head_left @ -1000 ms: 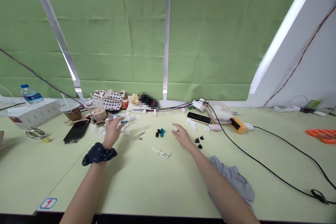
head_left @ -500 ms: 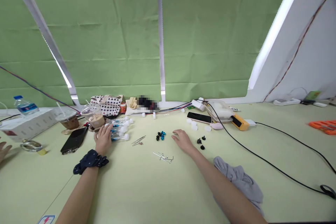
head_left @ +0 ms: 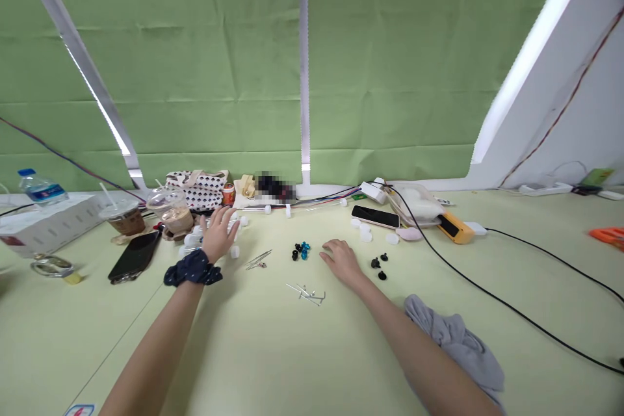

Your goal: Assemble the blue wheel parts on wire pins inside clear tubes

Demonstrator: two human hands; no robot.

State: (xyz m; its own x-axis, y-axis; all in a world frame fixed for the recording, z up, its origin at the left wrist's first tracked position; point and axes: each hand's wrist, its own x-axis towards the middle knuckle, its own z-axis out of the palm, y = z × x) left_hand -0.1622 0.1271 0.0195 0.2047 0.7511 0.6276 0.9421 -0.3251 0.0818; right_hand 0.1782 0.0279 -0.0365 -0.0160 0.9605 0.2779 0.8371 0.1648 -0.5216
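My left hand [head_left: 218, 234], with a dark scrunchie [head_left: 194, 271] at the wrist, is spread over a row of clear tubes with white caps [head_left: 234, 251]. It covers much of the row. My right hand [head_left: 344, 262] rests on the table with fingers apart and slightly bent, holding nothing. Between the hands lie a cluster of small black and blue parts [head_left: 301, 250], tweezers [head_left: 258, 260] and several thin metal rods [head_left: 308, 295]. Several black pieces [head_left: 380, 265] sit just right of my right hand.
At the left are two drink cups [head_left: 176, 218], a black phone [head_left: 135, 257], a tape roll [head_left: 52, 266] and a white box [head_left: 56, 227]. At the right are another phone [head_left: 375, 216], a yellow device [head_left: 455, 228], a black cable [head_left: 487, 294] and grey cloth [head_left: 458, 341].
My left hand has moved right, from the left end of the tubes to over them, its fingers spreading. My right hand has stayed in place. The view has shifted slightly.
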